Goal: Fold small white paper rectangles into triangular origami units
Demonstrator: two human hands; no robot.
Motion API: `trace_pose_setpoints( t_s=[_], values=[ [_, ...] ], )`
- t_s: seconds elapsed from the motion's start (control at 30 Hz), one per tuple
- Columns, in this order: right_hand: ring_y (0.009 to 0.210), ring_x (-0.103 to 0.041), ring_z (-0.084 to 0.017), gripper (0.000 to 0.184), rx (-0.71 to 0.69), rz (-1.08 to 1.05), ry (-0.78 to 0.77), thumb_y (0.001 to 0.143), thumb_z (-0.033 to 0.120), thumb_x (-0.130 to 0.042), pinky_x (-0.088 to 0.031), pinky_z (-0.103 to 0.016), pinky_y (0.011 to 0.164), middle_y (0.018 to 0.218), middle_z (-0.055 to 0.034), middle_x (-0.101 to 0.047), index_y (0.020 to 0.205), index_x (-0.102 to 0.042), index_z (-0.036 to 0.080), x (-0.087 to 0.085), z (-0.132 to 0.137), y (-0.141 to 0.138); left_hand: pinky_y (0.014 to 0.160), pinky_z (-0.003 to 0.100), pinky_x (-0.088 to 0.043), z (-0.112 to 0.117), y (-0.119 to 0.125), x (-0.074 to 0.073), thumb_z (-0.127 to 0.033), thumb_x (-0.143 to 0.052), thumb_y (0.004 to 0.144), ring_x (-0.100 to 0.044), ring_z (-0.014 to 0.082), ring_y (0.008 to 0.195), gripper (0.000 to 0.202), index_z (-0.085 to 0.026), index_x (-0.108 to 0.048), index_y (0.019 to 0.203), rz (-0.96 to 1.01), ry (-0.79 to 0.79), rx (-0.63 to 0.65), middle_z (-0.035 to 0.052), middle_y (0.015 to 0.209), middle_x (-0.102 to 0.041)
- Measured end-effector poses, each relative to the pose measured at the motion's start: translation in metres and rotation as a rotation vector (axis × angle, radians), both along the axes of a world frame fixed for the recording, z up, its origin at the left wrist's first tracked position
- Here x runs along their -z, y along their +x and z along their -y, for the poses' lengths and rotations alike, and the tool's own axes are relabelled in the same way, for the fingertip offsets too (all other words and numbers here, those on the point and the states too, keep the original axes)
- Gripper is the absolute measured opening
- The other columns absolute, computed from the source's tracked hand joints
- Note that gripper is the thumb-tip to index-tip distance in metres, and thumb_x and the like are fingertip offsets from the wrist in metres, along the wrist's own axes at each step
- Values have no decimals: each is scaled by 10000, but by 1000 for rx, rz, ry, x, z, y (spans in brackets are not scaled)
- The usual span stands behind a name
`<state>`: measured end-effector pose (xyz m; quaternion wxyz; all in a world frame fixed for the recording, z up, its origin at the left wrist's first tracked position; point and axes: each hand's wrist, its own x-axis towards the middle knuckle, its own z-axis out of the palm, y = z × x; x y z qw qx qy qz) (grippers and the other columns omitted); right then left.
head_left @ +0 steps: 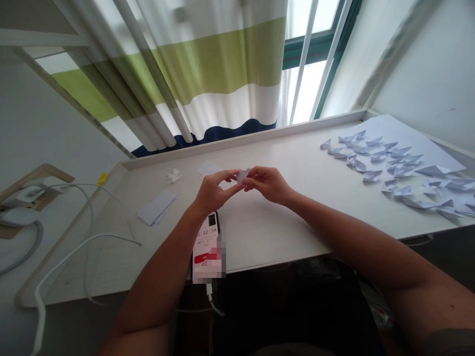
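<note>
A small piece of folded white paper (242, 176) is pinched between my two hands above the middle of the table. My left hand (218, 188) grips its left side with thumb and fingers. On its right side, my right hand (269, 184) holds it between thumb and curled fingers. The fingers partly cover the paper, so its full shape is hidden. Just behind my left hand lies a flat white paper sheet (208, 168). A phone (208, 247) showing a timer lies below my left wrist.
Several folded paper pieces (378, 155) lie on the table's right side, some on a large white sheet (411, 133). To the left are stacked paper slips (158, 207) and a crumpled paper (173, 176). White cables (100, 236) run from a power strip (33, 193). A striped curtain (222, 64) hangs behind.
</note>
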<state>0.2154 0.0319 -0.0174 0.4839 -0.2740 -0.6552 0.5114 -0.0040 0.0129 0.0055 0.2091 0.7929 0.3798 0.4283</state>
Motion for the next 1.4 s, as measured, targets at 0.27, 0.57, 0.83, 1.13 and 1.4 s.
trace_pose_setpoints(
  t_s=[0.27,0.57,0.83,1.13,1.4],
  values=[
    [737,-791,-205,442,5,39,17,783,588,-923,-686,-374,706,849,-50,-810,890,-770,187,1,-7,4,902,422,-681,1,2,3,-436,-842,903,-824,274,1003,410,-170,-815,1215,124,-215,2,145,1124,-850],
    [687,-789,-207,408,144,36,75,853,568,-866,-672,-346,659,740,-28,-772,818,-688,202,5,2,-4,945,421,-647,1,7,4,-479,-850,900,-776,285,1130,505,-225,-785,1331,62,-176,37,129,1253,-818],
    [654,-788,-195,245,214,204,250,918,365,-780,-610,-293,628,693,-5,-776,808,-613,223,7,2,-2,798,330,-614,0,7,7,-452,-841,903,-758,211,901,472,-244,-804,1324,3,-155,42,86,1064,-833],
    [793,-808,-188,155,121,122,378,996,329,-704,-682,-334,737,935,-56,-812,1043,-782,204,3,4,0,720,328,-618,4,17,4,-307,-742,936,-772,194,768,296,-182,-844,1185,291,-308,1,73,912,-851],
    [874,-760,-202,289,173,85,323,942,514,-809,-690,-393,815,1015,-70,-785,1002,-835,233,1,1,0,1014,441,-618,4,16,-5,-310,-937,754,-794,222,965,316,-174,-856,1027,612,-593,84,90,1037,-850]
  ],
)
